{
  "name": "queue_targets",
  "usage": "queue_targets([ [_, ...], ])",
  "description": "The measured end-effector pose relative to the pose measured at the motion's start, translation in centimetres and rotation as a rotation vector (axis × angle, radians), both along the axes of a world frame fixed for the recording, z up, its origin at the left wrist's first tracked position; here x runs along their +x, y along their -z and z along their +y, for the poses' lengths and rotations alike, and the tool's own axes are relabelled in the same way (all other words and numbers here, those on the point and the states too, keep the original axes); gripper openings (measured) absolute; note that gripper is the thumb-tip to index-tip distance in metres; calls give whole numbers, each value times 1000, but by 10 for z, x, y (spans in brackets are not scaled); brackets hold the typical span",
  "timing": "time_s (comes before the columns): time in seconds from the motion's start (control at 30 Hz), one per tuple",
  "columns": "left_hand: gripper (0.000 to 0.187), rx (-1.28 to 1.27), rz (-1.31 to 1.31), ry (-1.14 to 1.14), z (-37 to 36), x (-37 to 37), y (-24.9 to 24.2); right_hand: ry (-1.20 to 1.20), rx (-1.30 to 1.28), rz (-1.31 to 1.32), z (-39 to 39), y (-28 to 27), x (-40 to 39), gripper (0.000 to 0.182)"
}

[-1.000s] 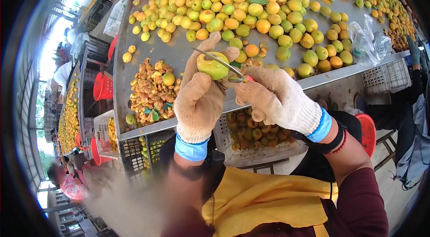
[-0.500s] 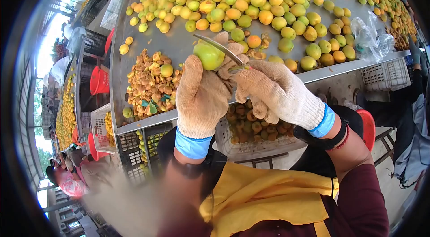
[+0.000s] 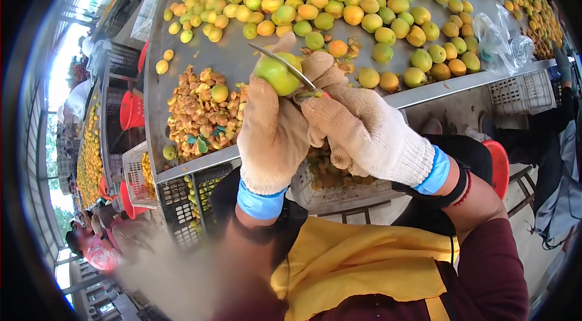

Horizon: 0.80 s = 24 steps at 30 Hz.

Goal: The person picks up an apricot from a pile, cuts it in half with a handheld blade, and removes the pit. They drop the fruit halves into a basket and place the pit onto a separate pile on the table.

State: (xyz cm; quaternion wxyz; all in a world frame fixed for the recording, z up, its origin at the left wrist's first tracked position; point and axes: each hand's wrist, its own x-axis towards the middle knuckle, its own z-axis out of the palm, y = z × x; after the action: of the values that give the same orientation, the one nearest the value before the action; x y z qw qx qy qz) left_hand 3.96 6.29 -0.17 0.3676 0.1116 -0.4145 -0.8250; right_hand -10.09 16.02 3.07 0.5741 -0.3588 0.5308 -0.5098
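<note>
Head view | left hand (image 3: pixel 273 133) fingers grip green fruit (image 3: pixel 277 73) | right hand (image 3: pixel 364 133) fingers clench knife (image 3: pixel 285 67) | white crate (image 3: pixel 339 190): cut fruit

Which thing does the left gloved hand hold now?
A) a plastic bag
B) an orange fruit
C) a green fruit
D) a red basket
C: the left hand grips a green fruit, while the knife in the right hand lies across it.

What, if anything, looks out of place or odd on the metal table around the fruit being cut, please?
A crumpled clear plastic bag lies loose among the fruit at the metal table's right edge. Otherwise nothing stands out: the left hand holds the green fruit, the right hand the knife.
</note>
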Motion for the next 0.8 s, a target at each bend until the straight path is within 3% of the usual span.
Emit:
queue_targets([
  [0.07,81,-28,-79,-24,6,-1,-4,-68,13,146,3,0,-2,46],
  [0.27,82,-68,-135,-108,-1,-3,5,-81,20,50,-7,12,0,49],
  [0.33,85,-214,-303,-126,-12,4,5,-96,125,-5,-9,6,-3,49],
  [0.37,69,-213,-219,-72,-17,9,3,-108,154,81,-9,-1,-5,50],
  [0.4,69,-212,-219,-72,-16,9,3,-108,156,81,-7,1,-3,50],
  [0.47,91,-144,-176,-51,-12,8,-1,-75,-68,218,-2,9,3,50],
  [0.5,93,-100,-51,-4,-14,6,5,-28,-206,331,-2,12,6,49],
  [0.6,95,-105,-123,-72,-11,3,1,-29,-95,405,-6,15,5,45],
  [0.63,95,-106,-124,-72,-12,6,-3,-29,-97,404,-5,13,3,45],
  [0.7,65,-295,-221,-113,-18,17,-20,-149,59,143,0,3,-4,44],
  [0.8,81,-486,-344,-58,-29,32,-33,-291,89,13,4,-6,-13,44],
])
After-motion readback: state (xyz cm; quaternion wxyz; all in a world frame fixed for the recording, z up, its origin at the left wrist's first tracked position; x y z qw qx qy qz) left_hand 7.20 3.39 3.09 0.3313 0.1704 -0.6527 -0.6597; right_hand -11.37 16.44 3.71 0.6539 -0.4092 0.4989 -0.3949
